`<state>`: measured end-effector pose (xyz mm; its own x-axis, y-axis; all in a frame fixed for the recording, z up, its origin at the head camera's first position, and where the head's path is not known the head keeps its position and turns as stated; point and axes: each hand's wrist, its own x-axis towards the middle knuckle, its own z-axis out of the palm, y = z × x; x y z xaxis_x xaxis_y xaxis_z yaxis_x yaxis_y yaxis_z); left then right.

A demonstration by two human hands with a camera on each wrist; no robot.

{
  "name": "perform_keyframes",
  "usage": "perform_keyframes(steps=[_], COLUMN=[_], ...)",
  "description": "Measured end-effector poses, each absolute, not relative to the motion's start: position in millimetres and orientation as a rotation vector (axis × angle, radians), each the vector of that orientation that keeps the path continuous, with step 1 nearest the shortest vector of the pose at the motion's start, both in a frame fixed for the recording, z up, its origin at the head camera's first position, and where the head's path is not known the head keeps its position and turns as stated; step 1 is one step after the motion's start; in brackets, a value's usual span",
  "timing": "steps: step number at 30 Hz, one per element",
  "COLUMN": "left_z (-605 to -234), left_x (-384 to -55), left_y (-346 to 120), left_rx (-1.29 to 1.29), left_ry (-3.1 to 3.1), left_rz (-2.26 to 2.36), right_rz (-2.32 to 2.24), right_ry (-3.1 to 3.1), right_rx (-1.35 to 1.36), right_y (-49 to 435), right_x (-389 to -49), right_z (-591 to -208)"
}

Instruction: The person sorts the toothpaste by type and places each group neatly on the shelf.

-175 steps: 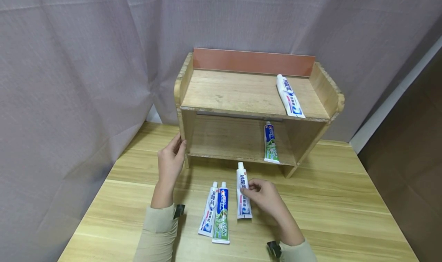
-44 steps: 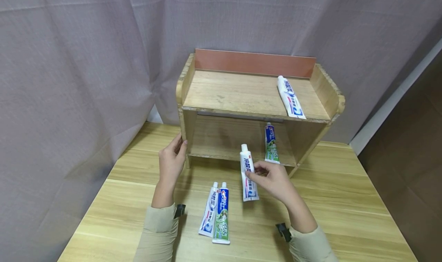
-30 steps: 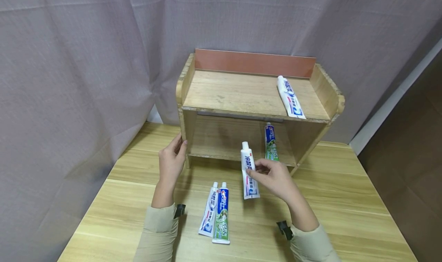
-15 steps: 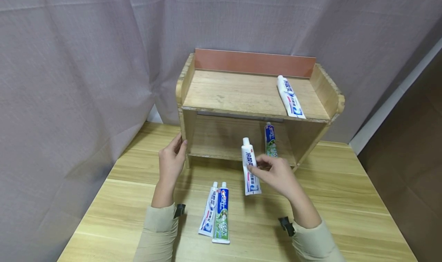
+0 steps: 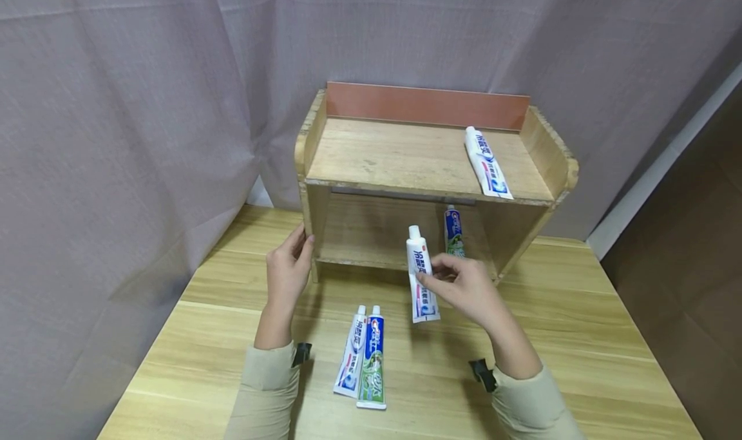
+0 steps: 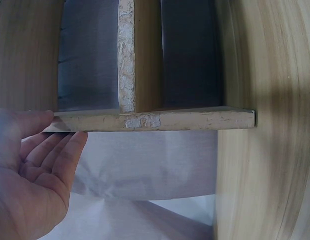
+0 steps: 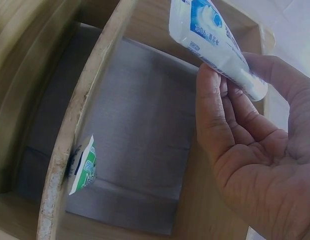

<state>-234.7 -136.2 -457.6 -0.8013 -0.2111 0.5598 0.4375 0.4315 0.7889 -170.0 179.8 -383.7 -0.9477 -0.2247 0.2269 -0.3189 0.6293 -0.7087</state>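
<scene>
My right hand (image 5: pixel 468 290) pinches a white toothpaste tube (image 5: pixel 418 250) between thumb and fingers. The tube is raised in front of the lower level of a wooden shelf (image 5: pixel 382 156), cap pointing up and away. My left hand (image 5: pixel 285 269) grips the shelf's left side panel, thumb on one face and fingers on the other, as the left wrist view shows the panel edge (image 6: pixel 189 120). On the table, a white toothpaste tube (image 5: pixel 350 356) and a blue-green one (image 5: pixel 372 363) lie side by side, caps toward the shelf.
Another white tube (image 5: pixel 485 163) lies on the top level at the right. A blue-green tube (image 5: pixel 454 227) lies on the lower level, partly hidden by my right hand. Grey cloth (image 5: pixel 145 137) hangs behind the wood-grain table (image 5: pixel 580 337); a brown panel (image 5: pixel 684 234) stands at right.
The right hand has lifted the white toothpaste tube off the table and carried it up and forward toward the lower level, slightly rightward. The left hand stays on the side panel.
</scene>
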Motion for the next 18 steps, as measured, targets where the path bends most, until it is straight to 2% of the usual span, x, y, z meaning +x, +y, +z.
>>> perform_keyframes(steps=[18], left_z=[-456.8], left_x=[-234.2], left_y=[-135.8], left_rx=[-0.189], left_ry=[-2.091], left_rz=[-1.399], right_rz=[1.199], right_ry=[-2.710], right_rx=[0.465], right_y=[179.4], right_x=[-171.9], right_z=[-370.2])
